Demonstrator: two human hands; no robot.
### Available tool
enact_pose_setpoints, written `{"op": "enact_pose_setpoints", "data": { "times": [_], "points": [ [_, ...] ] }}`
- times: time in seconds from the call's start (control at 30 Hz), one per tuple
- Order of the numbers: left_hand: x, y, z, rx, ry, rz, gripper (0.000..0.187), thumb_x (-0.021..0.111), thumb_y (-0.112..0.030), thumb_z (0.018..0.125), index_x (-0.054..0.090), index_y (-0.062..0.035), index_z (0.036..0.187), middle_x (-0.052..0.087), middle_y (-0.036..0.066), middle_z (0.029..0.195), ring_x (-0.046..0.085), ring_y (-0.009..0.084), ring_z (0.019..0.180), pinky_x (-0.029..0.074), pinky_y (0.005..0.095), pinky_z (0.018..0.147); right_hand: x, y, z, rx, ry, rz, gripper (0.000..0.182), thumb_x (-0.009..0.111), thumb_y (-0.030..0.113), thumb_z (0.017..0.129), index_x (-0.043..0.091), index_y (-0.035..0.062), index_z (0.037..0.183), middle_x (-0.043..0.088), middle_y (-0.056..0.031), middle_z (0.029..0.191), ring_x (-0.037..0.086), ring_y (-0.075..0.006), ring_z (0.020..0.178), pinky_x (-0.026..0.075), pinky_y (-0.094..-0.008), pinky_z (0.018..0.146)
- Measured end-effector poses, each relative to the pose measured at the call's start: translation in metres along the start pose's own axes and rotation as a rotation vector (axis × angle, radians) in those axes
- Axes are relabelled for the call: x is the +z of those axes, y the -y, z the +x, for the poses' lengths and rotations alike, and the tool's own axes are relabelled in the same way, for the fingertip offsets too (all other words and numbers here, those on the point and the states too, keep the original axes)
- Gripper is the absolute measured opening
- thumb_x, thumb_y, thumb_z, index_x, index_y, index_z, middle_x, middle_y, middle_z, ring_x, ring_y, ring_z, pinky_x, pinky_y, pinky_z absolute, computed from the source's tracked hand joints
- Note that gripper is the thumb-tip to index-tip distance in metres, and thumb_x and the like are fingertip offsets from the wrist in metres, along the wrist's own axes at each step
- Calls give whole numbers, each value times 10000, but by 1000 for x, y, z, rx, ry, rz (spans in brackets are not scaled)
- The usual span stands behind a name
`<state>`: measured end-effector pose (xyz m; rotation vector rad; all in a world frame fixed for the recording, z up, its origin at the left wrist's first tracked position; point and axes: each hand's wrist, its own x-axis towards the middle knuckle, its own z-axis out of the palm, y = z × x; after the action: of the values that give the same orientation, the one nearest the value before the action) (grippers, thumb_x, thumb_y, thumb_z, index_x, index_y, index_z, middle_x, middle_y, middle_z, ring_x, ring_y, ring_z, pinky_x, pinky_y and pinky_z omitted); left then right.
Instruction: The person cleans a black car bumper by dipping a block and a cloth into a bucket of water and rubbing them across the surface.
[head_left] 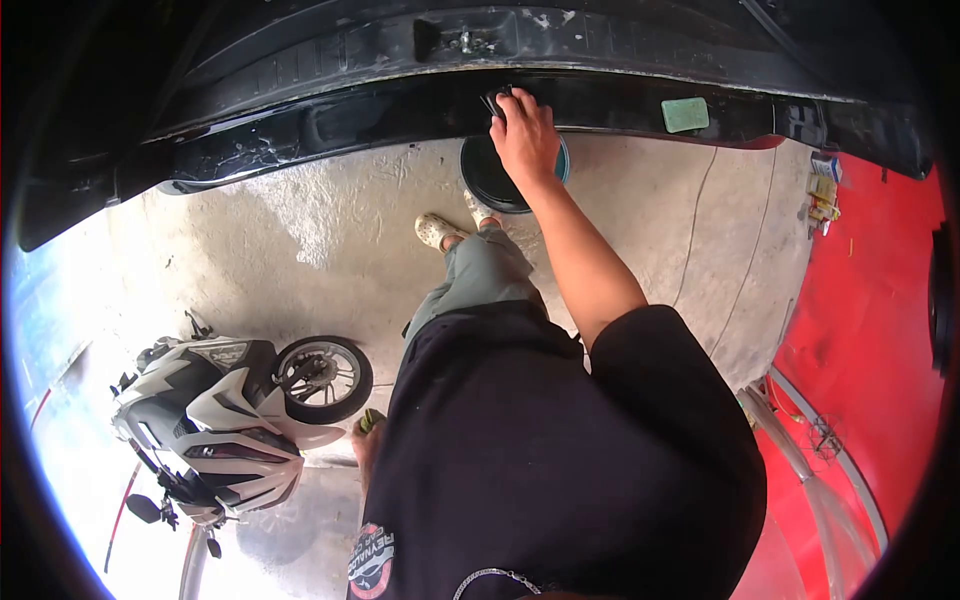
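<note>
My right hand (526,138) is closed around a small dark piece (494,101), pressed against the glossy black car bumper (390,115). Its kind is mostly hidden by my fingers. On the same bumper, to the right, lies a pale green rectangular pad (685,115). Beneath my right hand a round dark bucket (492,180) stands on the floor, partly covered by the wrist. Down by my left hip, my left hand (366,448) is closed on a yellow-green sponge-like piece (371,420); my shirt hides part of that arm.
A white and black motorcycle (220,420) stands behind me on the left. At right is a large red surface (880,260), with small boxes (824,192) beside it. Thin lines (700,230) cross the concrete floor (350,215). The car's open rear edge (330,50) spans the top.
</note>
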<state>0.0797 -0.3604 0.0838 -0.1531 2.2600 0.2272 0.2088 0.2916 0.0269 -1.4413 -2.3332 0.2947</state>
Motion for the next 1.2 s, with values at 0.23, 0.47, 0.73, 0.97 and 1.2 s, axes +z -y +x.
{"op": "enact_pose_setpoints", "data": {
  "times": [0.23, 0.47, 0.73, 0.97, 1.2],
  "points": [
    [-60, -62, 11, 229, -102, -114, 427, 765, -160, 808, 664, 16, 1184, 723, 120, 1017, 675, 202, 885, 543, 341, 815, -7, -6, -37, 2, 11, -40, 392, 727, 206, 844, 635, 198, 1224, 601, -9, 1343, 607, -307, 1040, 554, -441, 836],
    [-81, -98, 44, 301, -67, -78, 445, 748, -179, 807, 664, 12, 1201, 729, 120, 1032, 682, 203, 918, 530, 344, 853, -4, -1, -24, 10, -3, -53, 389, 734, 209, 832, 648, 202, 1211, 601, 0, 1352, 610, -292, 1035, 551, -432, 814],
    [-98, -127, 67, 319, -138, -14, 518, 761, -264, 767, 670, 46, 1172, 742, 161, 1011, 706, 233, 901, 545, 348, 836, 6, 3, -3, 28, -52, -26, 385, 739, 214, 822, 652, 190, 1196, 607, -8, 1330, 607, -295, 1022, 555, -434, 808],
    [-118, -154, 82, 305, -107, -37, 467, 770, -180, 800, 657, 43, 1195, 736, 135, 1032, 695, 211, 907, 545, 338, 846, 3, 10, -28, 91, -47, -18, 388, 735, 222, 824, 654, 191, 1202, 609, -19, 1324, 611, -304, 1005, 555, -420, 793],
    [-157, -187, 116, 312, -63, 40, 472, 783, -185, 803, 655, 11, 1212, 735, 136, 1029, 697, 216, 935, 546, 348, 856, 12, 30, -4, 185, -110, -31, 368, 728, 213, 829, 650, 187, 1188, 607, -15, 1300, 609, -311, 1034, 552, -428, 817]
  ]
}}
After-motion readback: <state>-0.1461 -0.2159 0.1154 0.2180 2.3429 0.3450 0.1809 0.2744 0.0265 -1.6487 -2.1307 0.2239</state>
